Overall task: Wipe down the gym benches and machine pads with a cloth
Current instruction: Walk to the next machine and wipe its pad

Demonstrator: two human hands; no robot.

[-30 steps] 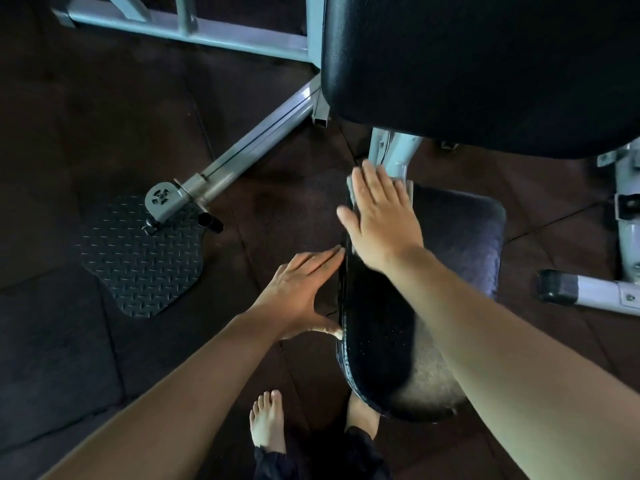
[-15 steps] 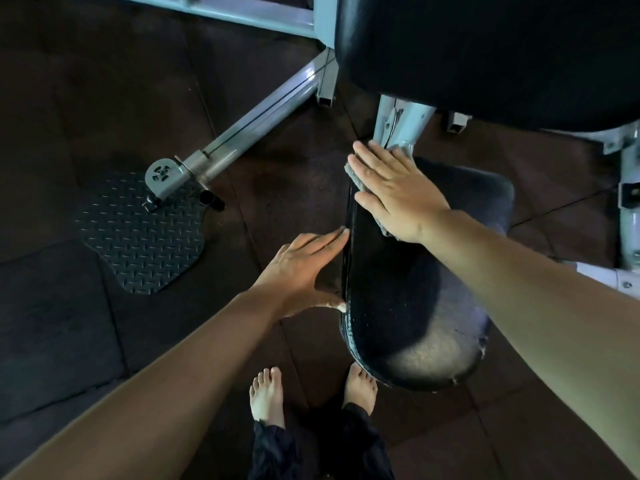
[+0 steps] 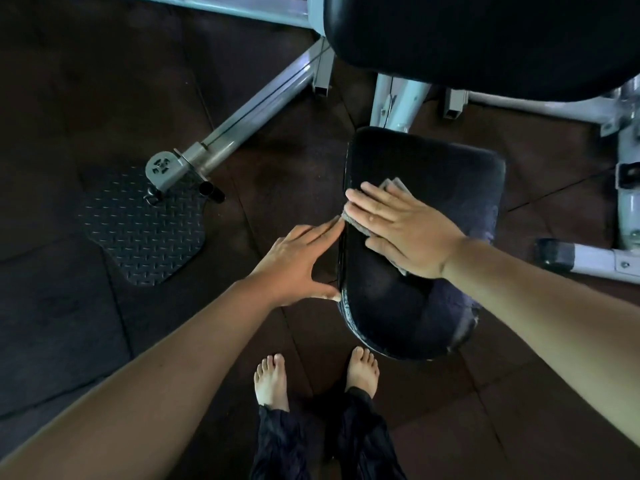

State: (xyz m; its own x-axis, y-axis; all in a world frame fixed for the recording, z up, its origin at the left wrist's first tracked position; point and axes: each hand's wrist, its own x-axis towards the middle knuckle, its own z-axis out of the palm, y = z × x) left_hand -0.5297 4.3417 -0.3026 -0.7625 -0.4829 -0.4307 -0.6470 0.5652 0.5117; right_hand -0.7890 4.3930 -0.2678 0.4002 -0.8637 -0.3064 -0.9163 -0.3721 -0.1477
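Nearer me than before: cloth [image 3: 396, 184], now mid seat pad [image 3: 391, 317]. Left hand [image 3: 298, 261]: fingers straight, bracing the pad's left edge. Pad: firm, slick vinyl, probably fixed. Cloth: soft, light; I pin it flat under my straight-fingered right hand [image 3: 405, 230].

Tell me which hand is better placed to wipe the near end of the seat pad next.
Right. The right hand presses the cloth flat on the seat pad; the left hand has no cloth and only braces the pad's left edge.

Bare forearms, no sleeves; dark crinkled trousers [image 3: 360, 441] with ragged hems; bare feet [image 3: 270, 382].
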